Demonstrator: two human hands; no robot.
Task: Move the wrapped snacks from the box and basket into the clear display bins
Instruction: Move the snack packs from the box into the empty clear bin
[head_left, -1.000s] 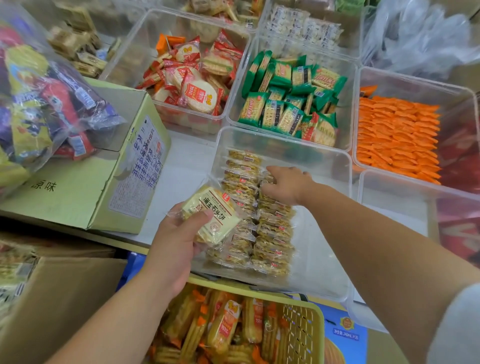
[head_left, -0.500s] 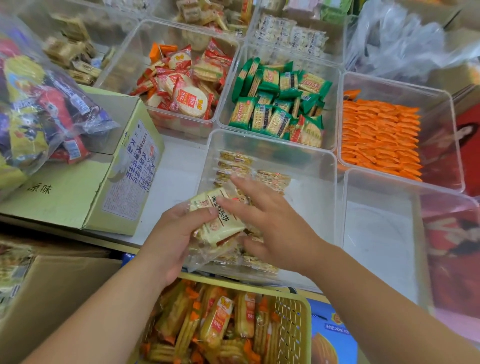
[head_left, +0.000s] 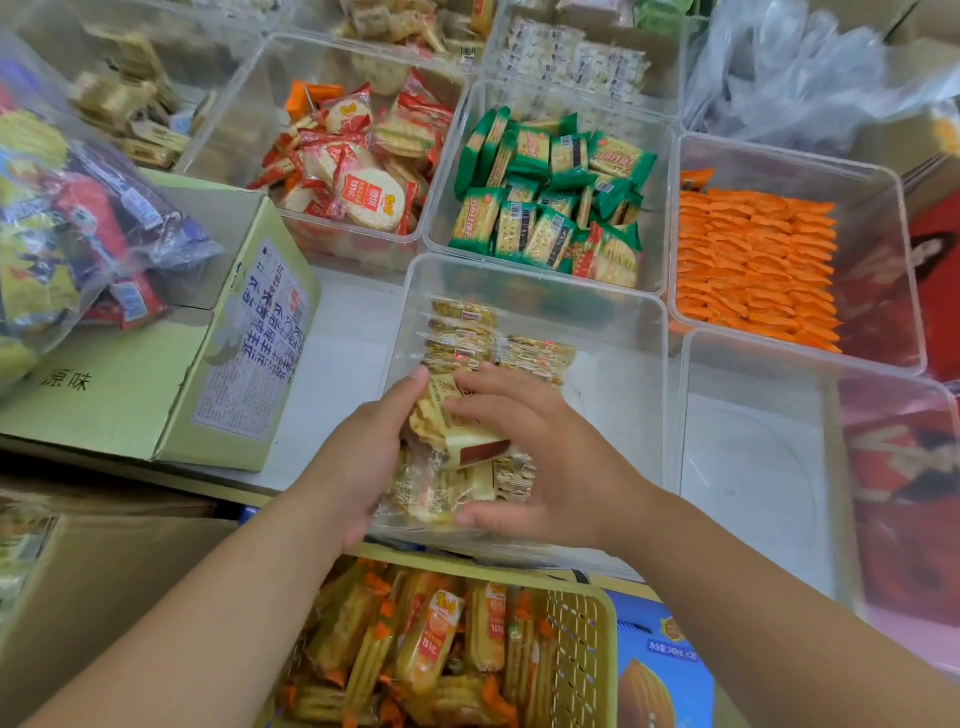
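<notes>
Your left hand (head_left: 363, 467) and right hand (head_left: 545, 467) meet inside the near clear bin (head_left: 535, 283), both on one bundle of snack packs (head_left: 457, 441). The left hand wraps the bundle's left side, thumb up at its far edge. The right fingers (head_left: 498, 410) lie spread across the top, thumb hooked at the near edge, gripping it. Rows of packs (head_left: 462, 332) stand at the bin's far left. The yellow basket (head_left: 576, 639), full of orange-wrapped snacks, sits below the desk (head_left: 332, 364) edge. The green box (head_left: 119, 405) sits left.

A shop; clear display bins (head_left: 623, 322) hold sorted wrapped snacks (head_left: 545, 208).
</notes>
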